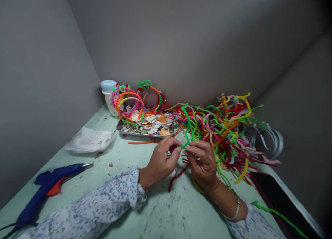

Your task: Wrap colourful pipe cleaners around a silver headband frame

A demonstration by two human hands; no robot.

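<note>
A wavy green pipe cleaner [188, 125] stands up between my two hands near the middle of the table. My left hand [164, 156] is closed, thumb and fingers pinching its lower end. Close beside it, my right hand [202, 163] pinches the same green pipe cleaner with the thumb and fingertips. A dark red pipe cleaner [178, 177] hangs or lies just below the hands; I cannot tell whether it is joined to the green one. Part of the pinched end is hidden by the fingers.
Behind the hands, a metal tray [121, 131] holds shells and several pipe-cleaner headbands [129, 97]. A tangled pile of pipe cleaners [228, 125] spreads right. A blue glue gun [52, 183], a white plastic bag [89, 140], a lidded bottle [110, 100] and a dark tray [282, 201] lie around.
</note>
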